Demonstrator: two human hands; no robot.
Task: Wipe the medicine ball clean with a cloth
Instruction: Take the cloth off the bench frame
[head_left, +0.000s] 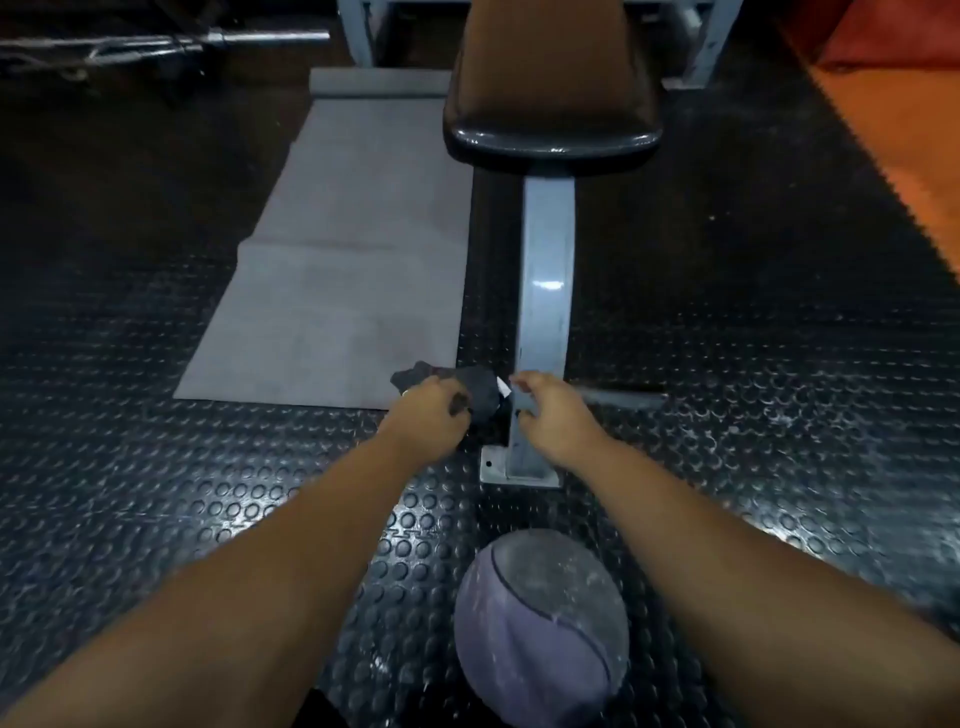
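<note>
A dusty purple medicine ball (540, 623) lies on the studded black floor between my forearms, near the bottom of the view. A dark cloth (480, 392) with a small white tag hangs in front of me, at the foot of the bench. My left hand (434, 415) grips the cloth's left part with curled fingers. My right hand (550, 410) reaches to the cloth's right edge by the tag, fingers curled; whether it pinches the cloth is unclear. Both hands are well beyond the ball and apart from it.
A weight bench with a black pad (550, 98) and a grey-blue steel leg (545, 312) stands straight ahead, its foot plate just past the ball. A grey mat (337, 270) lies to the left. A barbell (156, 44) rests far left. Orange flooring (893, 114) lies at right.
</note>
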